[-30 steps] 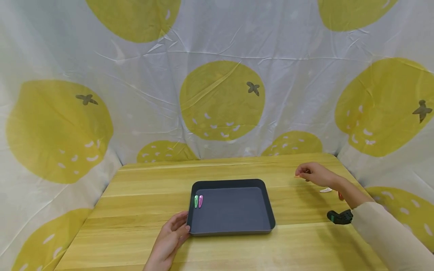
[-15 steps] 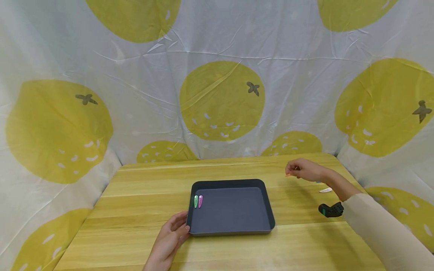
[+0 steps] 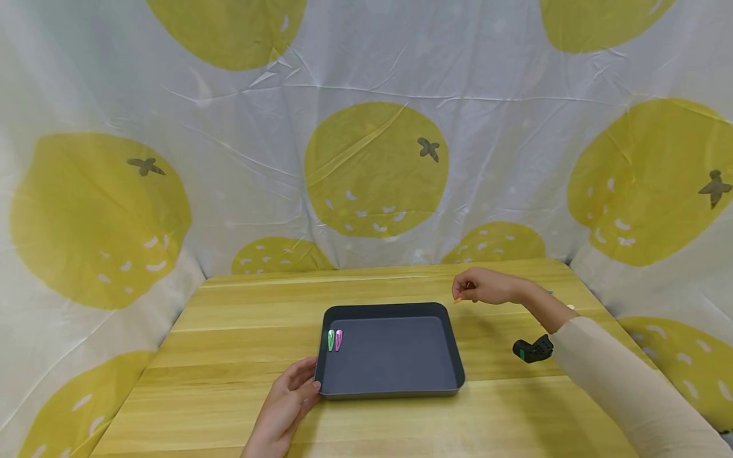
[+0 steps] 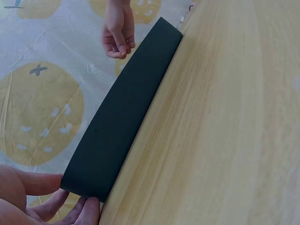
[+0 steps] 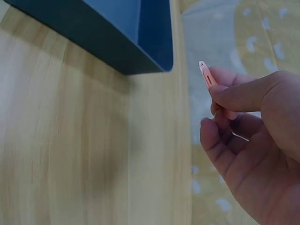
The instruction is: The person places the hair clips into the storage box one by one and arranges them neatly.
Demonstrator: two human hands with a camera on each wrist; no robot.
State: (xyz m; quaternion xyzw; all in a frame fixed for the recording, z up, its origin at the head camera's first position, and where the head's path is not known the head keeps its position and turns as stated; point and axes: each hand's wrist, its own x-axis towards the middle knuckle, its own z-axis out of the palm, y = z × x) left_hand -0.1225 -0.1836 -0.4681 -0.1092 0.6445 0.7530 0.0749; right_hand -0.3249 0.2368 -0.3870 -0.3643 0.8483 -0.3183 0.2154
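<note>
Head view first: the left hand [image 3: 283, 404] has thumb and bent fingers round the near-left corner of a shallow, dark grey rectangular tray [image 3: 395, 393]. Diagonally across, the right hand [image 3: 487, 286] hangs just off the far-right corner, fingers closed up on a slim orange hair clip [image 3: 457, 301]. From that clip, the tray lies leftward and nearer the body. Inside, by the left wall, a shiny green hair clip [image 3: 331, 340] and a shiny pink hair clip [image 3: 339, 340] lie side by side, running near to far. Behind the right forearm, specks of blue and white; can't make them out.

Left wrist: thumb at the rim, fingers low on the corner, the tray's inside out of sight.

Right wrist: thumb and forefinger pinch the orange clip, long axis leaning towards the tray, a gap between them. The thumb hides its middle.
</note>
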